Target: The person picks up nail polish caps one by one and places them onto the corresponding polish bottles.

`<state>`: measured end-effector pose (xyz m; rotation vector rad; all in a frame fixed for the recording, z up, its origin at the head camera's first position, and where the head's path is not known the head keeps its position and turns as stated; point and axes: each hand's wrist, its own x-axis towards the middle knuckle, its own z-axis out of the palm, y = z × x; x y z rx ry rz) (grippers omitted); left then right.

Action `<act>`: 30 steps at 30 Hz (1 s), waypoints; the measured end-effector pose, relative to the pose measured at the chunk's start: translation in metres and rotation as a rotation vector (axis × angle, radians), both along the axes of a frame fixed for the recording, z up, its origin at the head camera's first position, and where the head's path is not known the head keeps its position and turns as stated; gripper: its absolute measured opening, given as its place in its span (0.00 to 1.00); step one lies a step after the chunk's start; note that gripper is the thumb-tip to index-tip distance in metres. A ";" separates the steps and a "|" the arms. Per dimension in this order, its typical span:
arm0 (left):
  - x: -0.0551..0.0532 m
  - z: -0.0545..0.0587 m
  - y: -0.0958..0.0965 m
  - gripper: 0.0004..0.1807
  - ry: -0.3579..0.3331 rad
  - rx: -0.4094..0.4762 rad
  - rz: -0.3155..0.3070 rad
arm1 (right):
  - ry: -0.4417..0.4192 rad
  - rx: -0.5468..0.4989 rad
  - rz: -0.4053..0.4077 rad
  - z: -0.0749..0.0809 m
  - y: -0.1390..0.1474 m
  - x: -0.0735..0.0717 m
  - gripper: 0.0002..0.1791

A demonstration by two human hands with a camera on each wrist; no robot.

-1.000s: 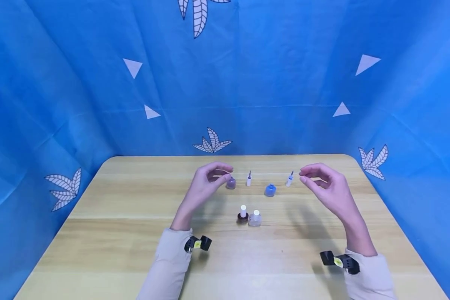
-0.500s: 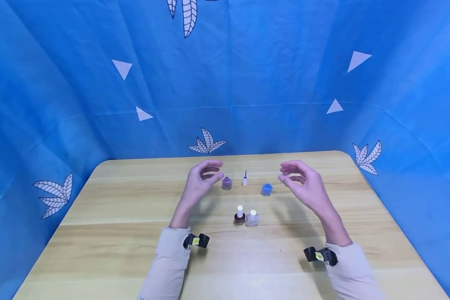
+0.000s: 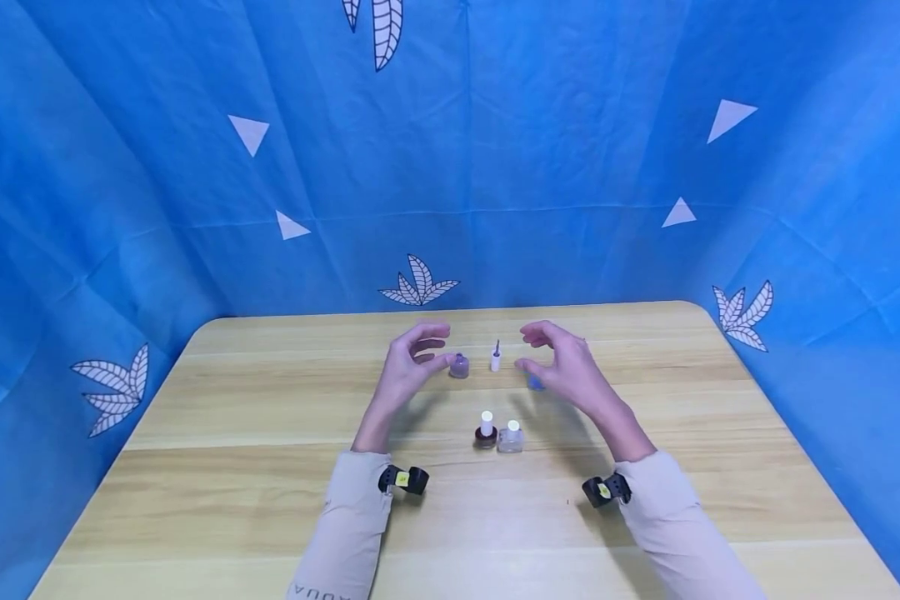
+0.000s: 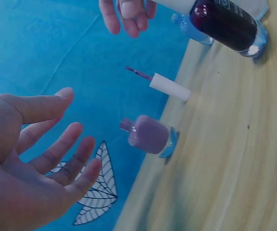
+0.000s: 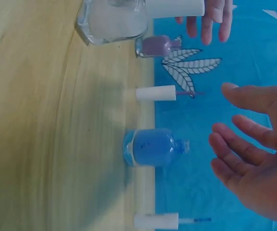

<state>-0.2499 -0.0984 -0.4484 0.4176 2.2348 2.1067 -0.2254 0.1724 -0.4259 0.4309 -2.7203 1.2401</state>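
Observation:
My left hand (image 3: 412,360) hovers beside an uncapped purple nail polish bottle (image 3: 459,367), holding nothing, its fingers loosely bent. My right hand (image 3: 566,362), also with nothing in it, is in the air over an uncapped blue nail polish bottle (image 5: 153,147), partly covering it in the head view. Between the hands a white cap (image 3: 495,362) stands with its purple-coated brush pointing up. Another white cap (image 5: 157,221) with a blue-coated brush stands upright past the blue bottle in the right wrist view; the right hand hides it in the head view.
Nearer the person, a dark nail polish bottle (image 3: 485,433) and a clear one (image 3: 511,439) stand side by side, both with white caps on. All of it is on a wooden table (image 3: 232,467). Behind the far edge hangs a blue curtain (image 3: 540,167).
My right hand has moved left, from beside the blue brush cap to over the blue bottle, near the purple brush cap. My left hand has stayed near the purple bottle. The bottles stand unmoved.

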 end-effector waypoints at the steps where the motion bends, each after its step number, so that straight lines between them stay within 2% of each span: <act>1: -0.001 -0.002 -0.001 0.27 -0.020 0.006 -0.008 | 0.002 0.024 0.006 0.000 -0.002 -0.002 0.29; 4: -0.002 -0.005 -0.003 0.27 -0.071 0.021 -0.040 | -0.014 0.062 0.013 0.000 -0.008 -0.009 0.30; 8: -0.002 -0.008 -0.003 0.29 -0.115 -0.033 -0.053 | -0.082 0.080 0.023 -0.001 -0.013 -0.016 0.29; 12: -0.002 -0.015 -0.003 0.31 -0.168 -0.071 -0.038 | -0.172 0.108 0.044 -0.004 -0.019 -0.022 0.28; 21: -0.005 -0.031 -0.003 0.34 -0.247 -0.071 -0.007 | -0.330 0.117 0.003 -0.015 -0.025 -0.036 0.27; 25: -0.007 -0.035 -0.003 0.32 -0.264 -0.078 0.002 | -0.355 0.132 0.033 -0.018 -0.027 -0.041 0.23; 30: -0.011 -0.034 0.003 0.28 -0.246 -0.096 -0.009 | -0.388 0.140 0.053 -0.018 -0.028 -0.047 0.20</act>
